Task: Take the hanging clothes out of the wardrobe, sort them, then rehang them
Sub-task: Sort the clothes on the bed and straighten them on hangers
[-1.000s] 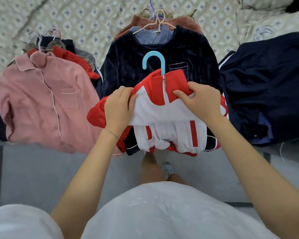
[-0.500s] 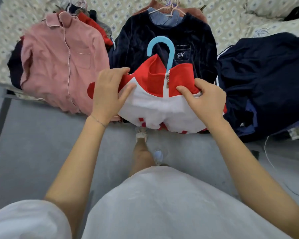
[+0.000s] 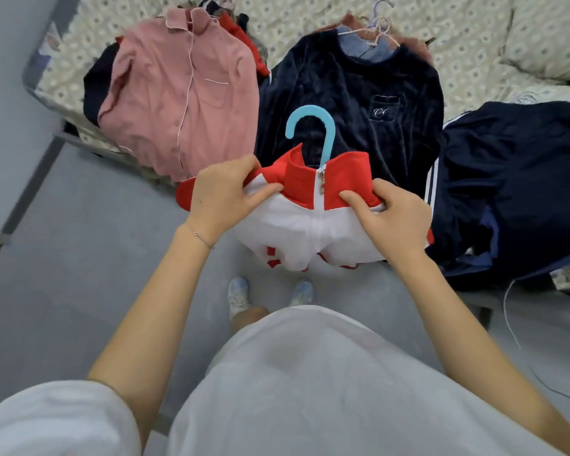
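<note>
Both hands grip a red-and-white jacket [image 3: 310, 222] on a blue hanger [image 3: 313, 126]: the left hand [image 3: 224, 199] pinches its shoulder, the right hand [image 3: 392, 218] its collar. Beyond the left hand lies a pink shirt [image 3: 178, 93] on the bed [image 3: 310, 18]; ahead a navy top [image 3: 359, 103], past the right hand dark trousers [image 3: 514, 179].

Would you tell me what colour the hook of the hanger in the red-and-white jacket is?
Light blue; the hanger hook shows clearly in the head view.
</note>
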A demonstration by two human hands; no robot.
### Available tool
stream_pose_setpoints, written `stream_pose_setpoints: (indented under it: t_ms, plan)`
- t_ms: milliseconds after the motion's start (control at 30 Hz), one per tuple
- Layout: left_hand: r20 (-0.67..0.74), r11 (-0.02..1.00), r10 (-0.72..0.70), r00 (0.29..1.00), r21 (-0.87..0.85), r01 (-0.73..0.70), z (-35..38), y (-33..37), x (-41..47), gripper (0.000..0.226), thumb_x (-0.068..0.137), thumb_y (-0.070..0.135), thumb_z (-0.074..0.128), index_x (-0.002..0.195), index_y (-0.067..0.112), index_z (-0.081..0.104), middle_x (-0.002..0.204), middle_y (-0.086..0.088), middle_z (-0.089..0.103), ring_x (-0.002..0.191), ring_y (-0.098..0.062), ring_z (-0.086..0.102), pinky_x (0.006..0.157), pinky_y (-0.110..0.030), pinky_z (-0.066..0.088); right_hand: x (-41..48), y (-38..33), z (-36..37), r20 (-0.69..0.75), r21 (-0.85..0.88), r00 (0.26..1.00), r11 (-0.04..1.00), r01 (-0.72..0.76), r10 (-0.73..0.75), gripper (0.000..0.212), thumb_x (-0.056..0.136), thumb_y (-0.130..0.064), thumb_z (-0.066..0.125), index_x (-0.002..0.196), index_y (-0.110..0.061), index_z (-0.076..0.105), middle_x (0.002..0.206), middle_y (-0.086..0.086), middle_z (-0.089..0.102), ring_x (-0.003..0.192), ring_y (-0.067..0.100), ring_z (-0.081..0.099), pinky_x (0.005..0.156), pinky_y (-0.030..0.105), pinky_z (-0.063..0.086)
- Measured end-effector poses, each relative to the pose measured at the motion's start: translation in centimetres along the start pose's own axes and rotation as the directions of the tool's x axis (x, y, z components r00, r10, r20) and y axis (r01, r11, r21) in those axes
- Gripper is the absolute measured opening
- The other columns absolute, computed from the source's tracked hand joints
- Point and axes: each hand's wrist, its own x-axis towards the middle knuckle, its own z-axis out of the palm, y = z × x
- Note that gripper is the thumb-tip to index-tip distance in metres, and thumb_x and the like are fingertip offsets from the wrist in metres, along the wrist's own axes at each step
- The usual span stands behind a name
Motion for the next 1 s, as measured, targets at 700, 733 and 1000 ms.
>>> stream_pose_setpoints:
  t_ms: [700,733,1000]
  plan:
    - [-0.259,0.950,-0.309,0.915,-0.122,0.287,-14.6,-20.2,-9.5,0.035,0.084,0.044,0.069,0.076,0.010,0.066,0.072,0.000,0.065,0.068,-0.018,0.054,0.072,-0.032,0.037,-1.7,-24.7,13.5,0.182,0.019,0.982,0.999,0.043,-0.045,0.051,0.085,-0.057,0.065,0.057,-0.026,0.035,0.049,-0.007,0.037,0.049,0.009,0.038,0.049,0.017,0.022]
    - [-0.275,0.951,-0.307,0.911,-0.126,0.282,-15.1,-20.9,-9.4,0.033,0.084,0.043,0.070,0.078,0.010,0.067,0.073,0.001,0.065,0.069,-0.018,0.054,0.073,-0.034,0.038,-1.5,-25.5,14.0,0.178,0.021,0.983,0.999,0.043,-0.046,0.051,0.085,-0.058,0.065,0.058,-0.025,0.037,0.049,-0.006,0.037,0.049,0.010,0.038,0.050,0.017,0.022]
    - [-0.340,0.936,-0.353,0.872,-0.133,0.327,-17.0,-25.0,-6.9,0.034,0.086,0.045,0.067,0.084,0.011,0.068,0.081,0.003,0.065,0.080,-0.020,0.056,0.087,-0.024,0.027,2.5,-30.1,16.1,0.154,0.000,0.985,0.997,0.072,-0.072,0.059,0.085,-0.061,0.063,0.055,-0.025,0.028,0.046,-0.006,0.031,0.045,0.010,0.033,0.049,0.021,0.024]
